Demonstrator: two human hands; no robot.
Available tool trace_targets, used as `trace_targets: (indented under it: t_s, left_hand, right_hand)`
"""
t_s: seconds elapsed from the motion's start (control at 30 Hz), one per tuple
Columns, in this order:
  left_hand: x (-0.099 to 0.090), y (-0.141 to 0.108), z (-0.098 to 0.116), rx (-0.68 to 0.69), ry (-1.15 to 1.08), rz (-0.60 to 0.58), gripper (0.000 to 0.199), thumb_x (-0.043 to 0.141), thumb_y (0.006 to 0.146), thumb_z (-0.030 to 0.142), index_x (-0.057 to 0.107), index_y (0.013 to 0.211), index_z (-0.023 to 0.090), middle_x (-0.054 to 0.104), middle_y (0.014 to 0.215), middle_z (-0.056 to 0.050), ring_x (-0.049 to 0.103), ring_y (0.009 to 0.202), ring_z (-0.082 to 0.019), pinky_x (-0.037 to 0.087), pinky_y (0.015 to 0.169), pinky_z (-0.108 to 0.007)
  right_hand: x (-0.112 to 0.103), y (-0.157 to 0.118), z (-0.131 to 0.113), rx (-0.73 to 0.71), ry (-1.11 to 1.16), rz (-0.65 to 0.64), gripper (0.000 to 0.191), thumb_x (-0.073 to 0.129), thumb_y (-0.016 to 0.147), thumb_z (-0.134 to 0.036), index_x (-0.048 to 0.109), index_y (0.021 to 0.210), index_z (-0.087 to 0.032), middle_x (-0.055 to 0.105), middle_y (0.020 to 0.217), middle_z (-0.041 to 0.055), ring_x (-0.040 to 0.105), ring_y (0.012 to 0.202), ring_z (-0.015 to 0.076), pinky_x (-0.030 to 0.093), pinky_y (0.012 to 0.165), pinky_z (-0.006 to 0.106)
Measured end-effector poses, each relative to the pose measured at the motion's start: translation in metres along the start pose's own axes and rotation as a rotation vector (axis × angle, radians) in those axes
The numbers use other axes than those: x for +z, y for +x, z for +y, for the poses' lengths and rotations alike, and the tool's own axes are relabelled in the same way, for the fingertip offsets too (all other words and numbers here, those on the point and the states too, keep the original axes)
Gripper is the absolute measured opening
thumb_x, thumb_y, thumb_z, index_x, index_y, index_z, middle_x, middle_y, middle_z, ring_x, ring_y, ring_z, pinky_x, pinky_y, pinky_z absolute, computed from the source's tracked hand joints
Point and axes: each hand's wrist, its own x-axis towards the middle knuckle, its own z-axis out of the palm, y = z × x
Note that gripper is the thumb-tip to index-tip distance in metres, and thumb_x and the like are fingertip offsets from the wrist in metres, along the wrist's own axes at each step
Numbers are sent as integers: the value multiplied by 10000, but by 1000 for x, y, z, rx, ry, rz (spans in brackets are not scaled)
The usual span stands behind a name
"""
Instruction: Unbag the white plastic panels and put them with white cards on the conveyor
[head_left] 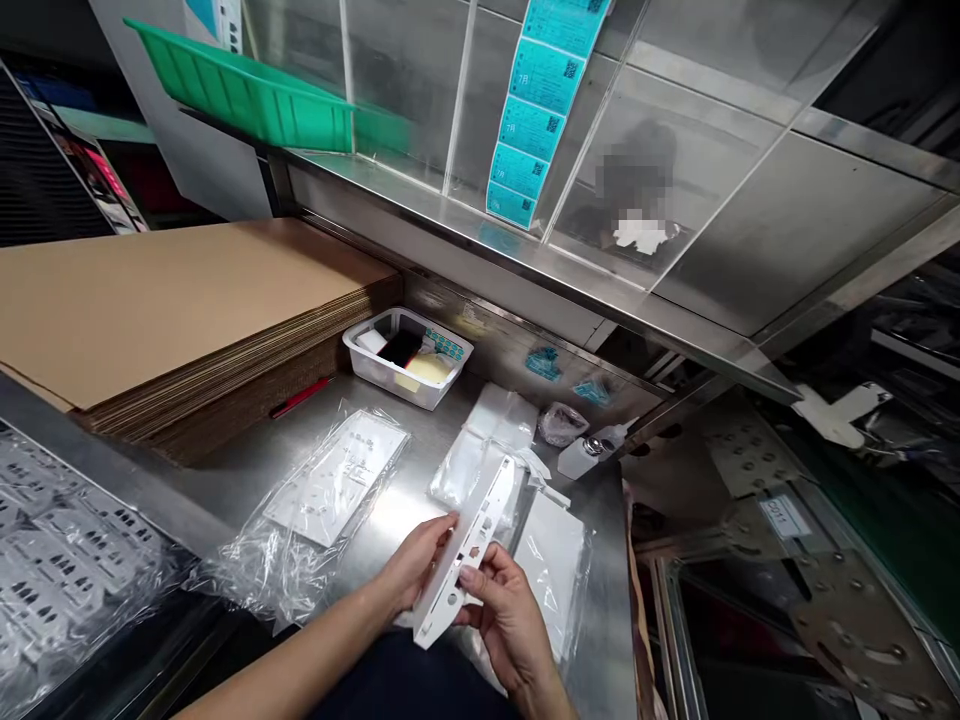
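1. Over the steel bench (247, 490), btwn both hands: white pc w/ cutouts (465, 555), long & tilted. L hand (420, 565) has fingers closed on its L side; R hand (504, 605) pinches its R side, thumb on the cutout face.
2. Clear tub (397, 385), rear of bench, nr cardboard stack (187, 290): dark flat item (401, 347), yellow item (429, 369), teal-patterned sheet (444, 344), some white bits.
3. L bag (337, 480), clear: flat white pcs w/ small holes.
4. R bag (555, 560), clear: plain white pc, beside R hand.
5. Green bin (247, 95), on upper ledge: contents unclear.
6. White bottle (579, 459), nr small crumpled bag (561, 424): contents unclear.
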Motion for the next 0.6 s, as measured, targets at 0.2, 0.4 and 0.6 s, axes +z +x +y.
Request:
trace_targets:
  t_s: [0.2, 0.4, 0.6]
  left_hand:
    - [-1, 1, 0, 43, 8, 4, 364, 562, 754, 491, 585, 781, 129, 647, 686, -79, 576, 611, -177, 439, 596, -271]
    - [-3, 2, -2, 60, 16, 15, 374, 574, 744, 496, 592, 801, 126, 641, 696, -71, 581, 629, -182, 441, 610, -276]
    - [-4, 3, -3, 58, 23, 10, 403, 576, 735, 513, 608, 820, 121, 645, 720, -78, 586, 660, -192, 445, 640, -284]
  right_hand:
    - [1, -3, -3, 10, 2, -7, 236, 734, 688, -242, 560, 812, -141, 598, 754, 10, 567, 600, 108, 484, 470, 205]
    - [0, -3, -2, 17, -3, -14, 233, 731, 695, -241, 555, 813, -144, 598, 767, 16, 573, 618, 118, 496, 491, 225]
    - [-3, 0, 1, 6, -6, -7, 221, 725, 700, -233, 562, 821, -146, 592, 792, 20, 565, 633, 118, 491, 485, 222]
